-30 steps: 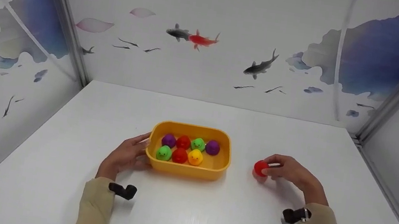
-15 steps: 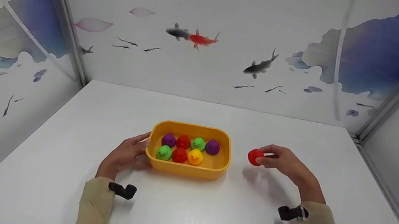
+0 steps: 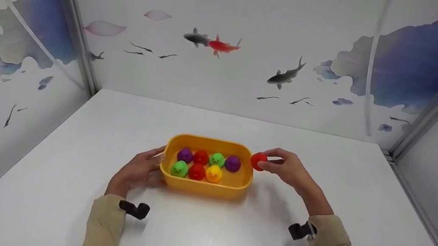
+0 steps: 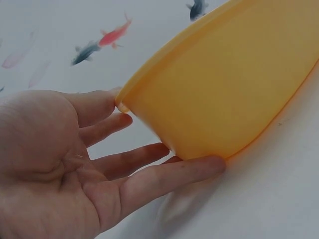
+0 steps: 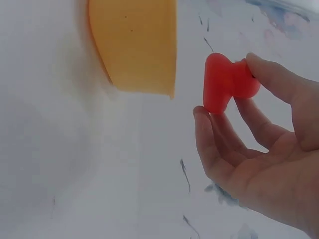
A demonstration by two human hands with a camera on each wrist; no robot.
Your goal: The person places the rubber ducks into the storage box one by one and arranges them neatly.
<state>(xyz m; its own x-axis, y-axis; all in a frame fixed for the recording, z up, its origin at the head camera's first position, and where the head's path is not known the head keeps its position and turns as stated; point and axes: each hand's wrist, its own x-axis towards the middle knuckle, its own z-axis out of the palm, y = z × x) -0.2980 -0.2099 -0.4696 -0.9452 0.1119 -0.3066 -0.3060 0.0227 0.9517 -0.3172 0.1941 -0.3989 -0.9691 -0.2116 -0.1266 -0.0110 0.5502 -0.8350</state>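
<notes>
My right hand (image 3: 288,167) pinches a small red toy duck (image 3: 258,161) between thumb and fingers, lifted off the table just beside the right end of a yellow plastic bin (image 3: 204,188). In the right wrist view, the red duck's rounded shape shows between the fingertips, apart from the bin. My left hand (image 3: 138,171) touches the bin's left end with extended fingers (image 4: 164,177), some at the rim and some low on the wall. Inside the bin sit several toy ducks: purple (image 3: 232,163), red (image 3: 197,172), green (image 3: 179,169) and yellow (image 3: 214,174).
The bin stands on a white table (image 3: 203,232). White panels printed with fish and leaves (image 3: 416,60) enclose its back and sides. Black camera mounts (image 3: 134,210) sit at both wrists. Bare bin floor (image 3: 232,179) shows at the front right.
My right hand has raised the red toy duck off the table and carried it left to the bin's right rim. The left hand and bin stay in place.
</notes>
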